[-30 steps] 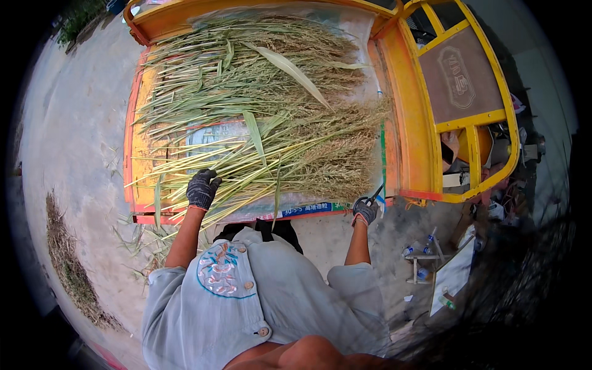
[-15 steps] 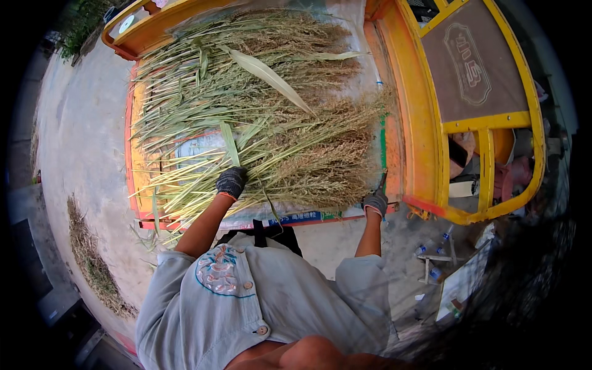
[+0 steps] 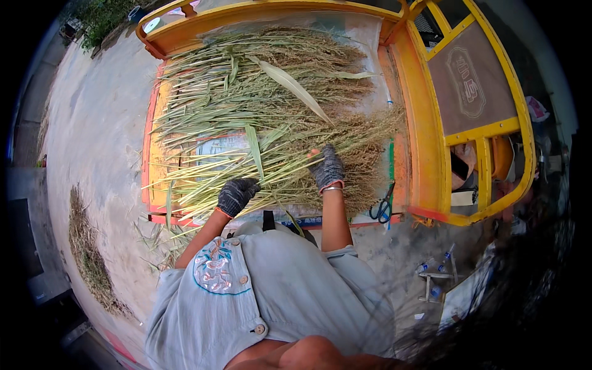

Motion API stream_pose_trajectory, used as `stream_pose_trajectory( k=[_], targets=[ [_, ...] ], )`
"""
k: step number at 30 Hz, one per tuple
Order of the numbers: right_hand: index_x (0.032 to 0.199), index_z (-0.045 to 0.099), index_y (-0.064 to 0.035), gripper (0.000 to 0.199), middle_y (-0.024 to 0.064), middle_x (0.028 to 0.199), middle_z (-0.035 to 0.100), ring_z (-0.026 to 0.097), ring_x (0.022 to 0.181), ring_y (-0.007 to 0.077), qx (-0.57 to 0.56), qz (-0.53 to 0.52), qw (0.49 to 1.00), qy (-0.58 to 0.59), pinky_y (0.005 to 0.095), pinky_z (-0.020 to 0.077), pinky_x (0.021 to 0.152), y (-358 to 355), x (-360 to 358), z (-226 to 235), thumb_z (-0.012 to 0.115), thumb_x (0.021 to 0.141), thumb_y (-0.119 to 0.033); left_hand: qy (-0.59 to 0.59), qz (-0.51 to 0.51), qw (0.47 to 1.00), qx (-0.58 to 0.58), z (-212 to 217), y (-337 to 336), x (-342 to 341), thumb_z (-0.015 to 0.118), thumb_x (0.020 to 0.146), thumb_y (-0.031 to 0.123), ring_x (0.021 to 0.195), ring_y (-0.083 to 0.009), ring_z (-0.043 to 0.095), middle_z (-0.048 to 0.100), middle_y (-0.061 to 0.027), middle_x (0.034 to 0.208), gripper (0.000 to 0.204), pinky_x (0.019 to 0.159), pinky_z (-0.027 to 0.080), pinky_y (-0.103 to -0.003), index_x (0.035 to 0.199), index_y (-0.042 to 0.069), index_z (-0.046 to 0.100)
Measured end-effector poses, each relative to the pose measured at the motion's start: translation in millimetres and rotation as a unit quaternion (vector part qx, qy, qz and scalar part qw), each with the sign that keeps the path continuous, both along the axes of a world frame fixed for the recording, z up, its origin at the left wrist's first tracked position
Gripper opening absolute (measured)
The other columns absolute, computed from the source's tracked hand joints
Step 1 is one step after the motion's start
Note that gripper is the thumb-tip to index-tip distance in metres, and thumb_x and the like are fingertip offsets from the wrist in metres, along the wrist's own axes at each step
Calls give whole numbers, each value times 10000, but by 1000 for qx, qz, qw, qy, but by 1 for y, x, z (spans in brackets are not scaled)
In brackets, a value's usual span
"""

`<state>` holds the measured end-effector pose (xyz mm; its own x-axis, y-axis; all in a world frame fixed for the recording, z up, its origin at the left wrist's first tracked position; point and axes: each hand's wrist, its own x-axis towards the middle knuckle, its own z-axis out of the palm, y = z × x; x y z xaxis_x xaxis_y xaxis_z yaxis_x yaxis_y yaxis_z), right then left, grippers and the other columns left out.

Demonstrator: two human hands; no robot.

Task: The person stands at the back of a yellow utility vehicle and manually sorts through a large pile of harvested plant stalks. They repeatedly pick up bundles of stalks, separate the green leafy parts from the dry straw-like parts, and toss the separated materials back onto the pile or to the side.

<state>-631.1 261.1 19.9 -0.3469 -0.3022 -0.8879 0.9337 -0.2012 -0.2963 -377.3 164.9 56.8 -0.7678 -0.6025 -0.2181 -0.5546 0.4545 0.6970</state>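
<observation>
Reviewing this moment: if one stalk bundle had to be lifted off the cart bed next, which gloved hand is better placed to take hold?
Left, probably. The left hand lies on the bare stalk ends at the pile's near edge; the right hand presses the bushy seed heads farther in.

A big heap of cut stalks [image 3: 271, 123] is lying across the flat bed of a yellow cart [image 3: 425, 142], filling most of it. The stalks are running roughly left to right, pale green and straw-coloured at the left, where their bare cut ends are sticking out past the bed's edge. At the right they are ending in bushy brown seed heads [image 3: 364, 154], tangled together. Long flat leaves are lying loose across the top, one broad pale leaf [image 3: 296, 89] slanting over the middle. The near stalks are fanning out, some tilted toward the front edge.
</observation>
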Motion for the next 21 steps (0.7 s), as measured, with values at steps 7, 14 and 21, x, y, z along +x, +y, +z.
stream_pose_trajectory(
  k=[7,14,21],
  targets=[
    [724,503,-112,369,-28,469,406,347,367,104,-255,-142,953,78,237,278,324,-18,37,-3,436,877,-441,-9,-50,996,-72,25,1,47,602,760,280,796,-324,581,608,-136,953,350,690,463,-400,1064,108,590],
    [679,501,-105,471,-27,471,386,350,382,80,-554,0,829,82,217,278,345,-32,81,65,408,850,-534,58,73,885,456,33,-21,62,570,822,240,550,-81,518,587,-11,648,209,507,447,-217,810,43,640],
    [873,506,-93,210,21,563,483,434,449,152,-211,-134,967,46,281,393,416,-44,84,31,428,905,-285,48,84,991,89,4,-19,69,698,674,241,616,-209,567,586,-139,681,248,587,442,-342,742,33,582]
  ],
)
